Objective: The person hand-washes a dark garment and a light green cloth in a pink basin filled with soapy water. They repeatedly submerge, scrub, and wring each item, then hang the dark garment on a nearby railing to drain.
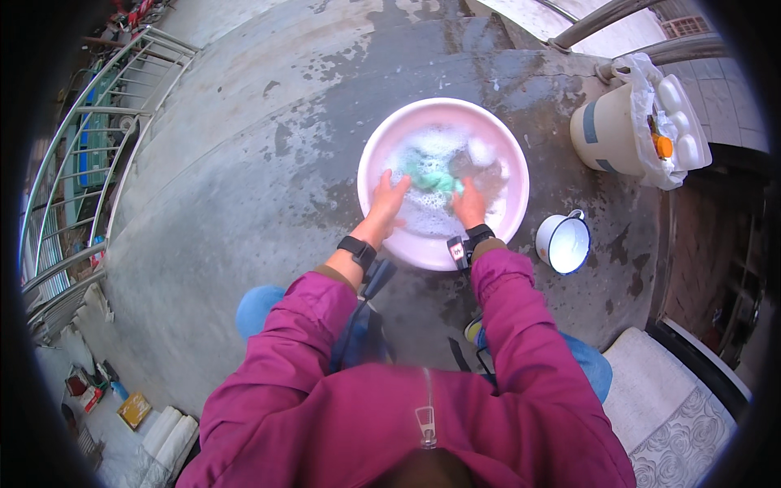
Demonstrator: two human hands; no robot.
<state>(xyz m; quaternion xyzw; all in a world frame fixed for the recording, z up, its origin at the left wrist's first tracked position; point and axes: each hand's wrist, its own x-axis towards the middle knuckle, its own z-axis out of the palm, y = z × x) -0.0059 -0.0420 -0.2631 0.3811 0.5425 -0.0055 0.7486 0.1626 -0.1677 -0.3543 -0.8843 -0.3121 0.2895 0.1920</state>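
Note:
A pink plastic basin [373, 160] holds sudsy water in front of me. Amid the foam [436, 137] lies a wet green cloth [434, 180], partly under the suds. My left hand [387, 200] is over the basin's left side, fingers apart, its fingertips close to the cloth's left end. At the other end, my right hand [468, 204] has its fingers on the cloth and appears to grip it. Greyish-brown water, or perhaps another cloth, shows beyond that hand; which one I cannot tell. Both wrists wear black straps.
Right of the basin stands a white enamel mug [565, 244] with a dark rim. Farther off is a lined bucket [610, 131] of rubbish. Metal railings [91, 134] bound the wet concrete floor [244, 189] at left. A patterned mat [659, 402] lies at lower right.

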